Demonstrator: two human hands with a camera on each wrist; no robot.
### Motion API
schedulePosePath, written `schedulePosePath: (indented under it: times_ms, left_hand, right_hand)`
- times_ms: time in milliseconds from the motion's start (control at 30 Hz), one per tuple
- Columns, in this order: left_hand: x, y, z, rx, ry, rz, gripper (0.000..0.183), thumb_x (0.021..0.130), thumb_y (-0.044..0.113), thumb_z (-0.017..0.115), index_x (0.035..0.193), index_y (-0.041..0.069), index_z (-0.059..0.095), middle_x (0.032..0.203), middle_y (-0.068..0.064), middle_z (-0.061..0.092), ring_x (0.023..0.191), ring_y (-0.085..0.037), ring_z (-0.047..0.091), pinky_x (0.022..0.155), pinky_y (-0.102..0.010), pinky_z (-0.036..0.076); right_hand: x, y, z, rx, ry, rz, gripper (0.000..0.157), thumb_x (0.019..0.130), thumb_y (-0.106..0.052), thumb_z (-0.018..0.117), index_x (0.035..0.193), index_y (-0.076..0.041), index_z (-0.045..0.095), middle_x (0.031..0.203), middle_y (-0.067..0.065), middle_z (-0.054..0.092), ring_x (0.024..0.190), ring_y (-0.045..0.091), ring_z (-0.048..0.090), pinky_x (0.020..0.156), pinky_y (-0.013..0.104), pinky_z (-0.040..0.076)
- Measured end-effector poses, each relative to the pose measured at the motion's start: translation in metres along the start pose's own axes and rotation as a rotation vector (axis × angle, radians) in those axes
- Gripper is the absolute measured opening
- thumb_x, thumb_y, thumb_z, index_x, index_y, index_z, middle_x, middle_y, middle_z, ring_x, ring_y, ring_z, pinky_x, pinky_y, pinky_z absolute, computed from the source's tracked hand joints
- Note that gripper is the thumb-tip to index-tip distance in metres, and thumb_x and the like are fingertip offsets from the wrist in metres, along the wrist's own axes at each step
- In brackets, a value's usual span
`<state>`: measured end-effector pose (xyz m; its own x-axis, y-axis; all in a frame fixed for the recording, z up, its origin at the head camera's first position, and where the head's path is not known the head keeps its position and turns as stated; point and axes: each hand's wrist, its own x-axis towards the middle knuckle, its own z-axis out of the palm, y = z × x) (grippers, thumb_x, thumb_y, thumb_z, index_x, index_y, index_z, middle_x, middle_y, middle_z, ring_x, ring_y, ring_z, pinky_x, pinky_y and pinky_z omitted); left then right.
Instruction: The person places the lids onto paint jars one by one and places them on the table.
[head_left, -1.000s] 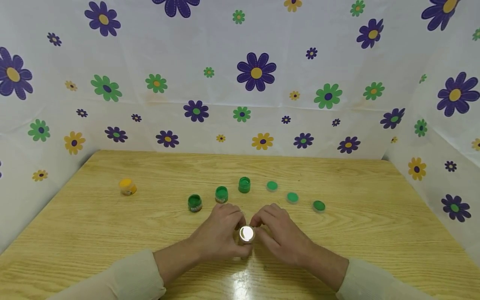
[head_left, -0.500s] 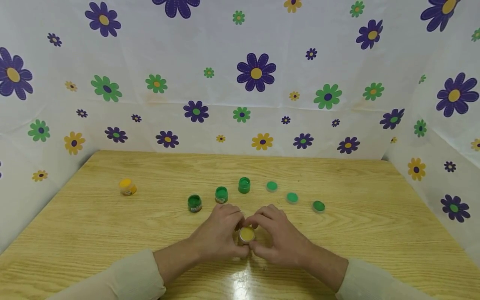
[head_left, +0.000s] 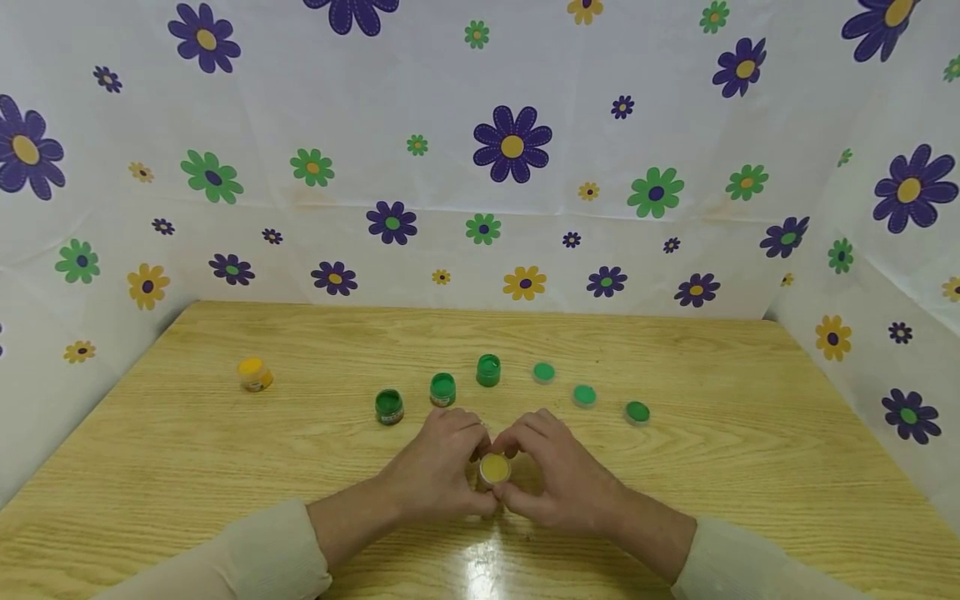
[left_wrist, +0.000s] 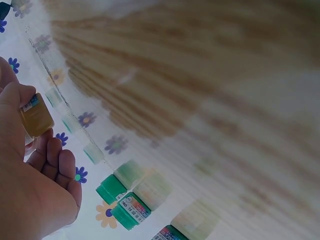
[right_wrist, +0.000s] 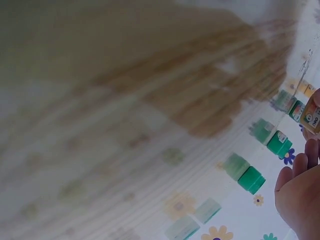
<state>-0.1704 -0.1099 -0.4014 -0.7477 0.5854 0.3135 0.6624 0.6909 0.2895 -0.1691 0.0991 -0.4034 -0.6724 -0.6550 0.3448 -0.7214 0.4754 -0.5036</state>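
Note:
A small ochre paint jar [head_left: 494, 470] stands upright between both hands at the front middle of the table, its round top facing up. My left hand [head_left: 437, 467] grips its left side, fingers behind and thumb in front. From the right, my right hand [head_left: 558, 473] pinches around the top rim with thumb and fingertips. In the left wrist view the jar's ochre side [left_wrist: 39, 117] shows below a label. The right wrist view catches its labelled side [right_wrist: 311, 117] at the edge. Whether the lid is loose I cannot tell.
Behind the hands stand three uncovered green paint jars [head_left: 443, 390] in a slanting row. Three green lids [head_left: 585, 396] lie to their right. A yellow paint jar [head_left: 256, 375] stands at the far left. A flowered cloth [head_left: 570, 167] hangs behind the wooden table [head_left: 712, 483].
My right hand has shifted from beside the jar to pinching its rim, thumb now at the front. The glare on the jar's top is gone, leaving it ochre. My left hand has stayed put.

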Motion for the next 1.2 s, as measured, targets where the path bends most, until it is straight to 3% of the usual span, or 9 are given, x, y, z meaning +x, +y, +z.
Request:
schedulePosePath:
  times_ms: [333,500,700,1067,1200]
  left_hand:
    - [-0.0006,0.0001,-0.0001,-0.003,-0.025,-0.018,0.03,0.066,0.036,0.083,0.078,0.017,0.063,0.073,0.012,0.051,0.072,-0.003,0.045,0.08,-0.03,0.04]
    - [-0.0005,0.0003,-0.0001,0.003,-0.019,-0.016,0.032,0.066,0.037,0.083,0.079,0.017,0.062,0.073,0.012,0.05,0.073,-0.004,0.045,0.08,-0.03,0.04]
    - [0.0002,0.0001,0.0003,-0.002,-0.021,-0.008,0.031,0.068,0.037,0.082,0.078,0.017,0.062,0.07,0.012,0.048,0.069,-0.004,0.042,0.077,-0.028,0.038]
    - [0.0003,-0.0004,0.0009,-0.006,-0.025,-0.007,0.031,0.067,0.036,0.082,0.075,0.018,0.059,0.068,0.011,0.047,0.067,-0.004,0.039,0.075,-0.026,0.035]
    - [0.0003,-0.0006,0.0012,-0.008,-0.025,-0.006,0.031,0.067,0.036,0.082,0.074,0.018,0.059,0.068,0.01,0.048,0.067,-0.003,0.039,0.075,-0.026,0.035]
  right_hand:
    - [-0.0003,-0.0011,-0.0011,0.01,-0.005,0.052,0.027,0.087,-0.029,0.074,0.108,-0.019,0.061,0.102,-0.012,0.056,0.097,0.013,0.052,0.085,0.027,0.048]
    - [-0.0003,0.0001,-0.0004,-0.008,0.017,0.011,0.034,0.085,-0.028,0.075,0.116,-0.018,0.062,0.102,-0.012,0.057,0.095,0.013,0.052,0.084,0.027,0.047]
    - [-0.0004,0.0018,0.0011,-0.036,0.032,-0.037,0.029,0.082,-0.023,0.074,0.109,-0.018,0.065,0.102,-0.01,0.059,0.094,0.013,0.053,0.085,0.028,0.046]
    - [-0.0001,0.0021,0.0022,-0.058,0.061,-0.032,0.026,0.081,-0.025,0.075,0.105,-0.021,0.066,0.101,-0.012,0.06,0.094,0.012,0.053,0.086,0.036,0.043]
    - [0.0,0.0024,0.0019,-0.056,0.049,-0.031,0.025,0.082,-0.025,0.074,0.105,-0.02,0.066,0.101,-0.011,0.06,0.094,0.012,0.054,0.086,0.033,0.044]
